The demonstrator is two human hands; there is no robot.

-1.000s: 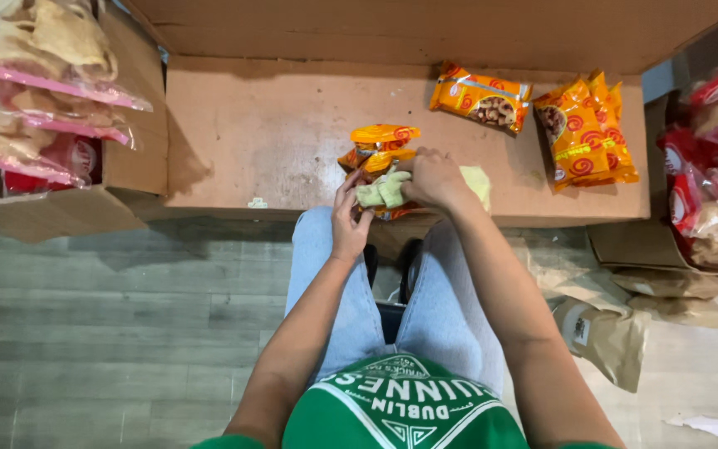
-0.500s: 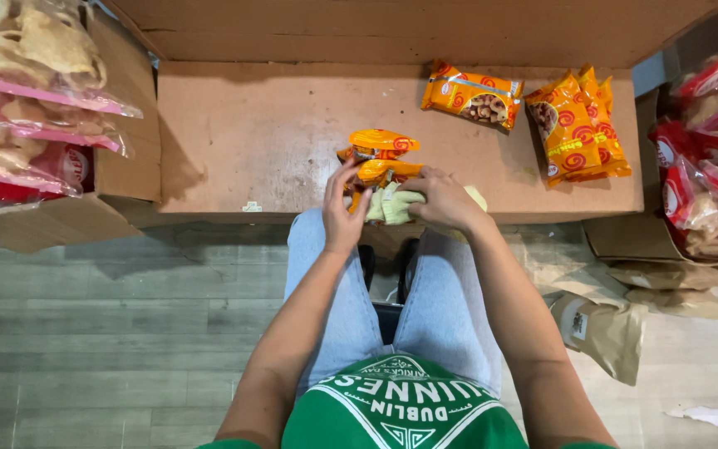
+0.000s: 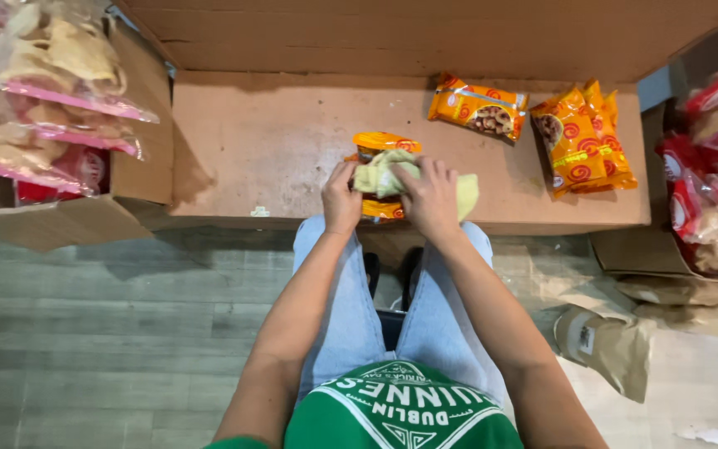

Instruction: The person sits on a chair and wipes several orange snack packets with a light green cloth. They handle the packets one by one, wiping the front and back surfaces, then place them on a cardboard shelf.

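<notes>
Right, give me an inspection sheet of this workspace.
Surface: brown cardboard sheet, worn.
Job's things: pale yellow cloth and orange packet under both hands.
Clutter: two more orange packets, one flat, one pile at right.
Grippers: left hand and right hand both on the cloth.
Cables: nothing seen.
Surroundings: box of clear snack bags left, red bags right, paper bag on grey floor.

Orange snack packets (image 3: 479,109) and stack (image 3: 582,141) on cardboard flap (image 3: 259,150); cracker bags (image 3: 39,91) left.
</notes>
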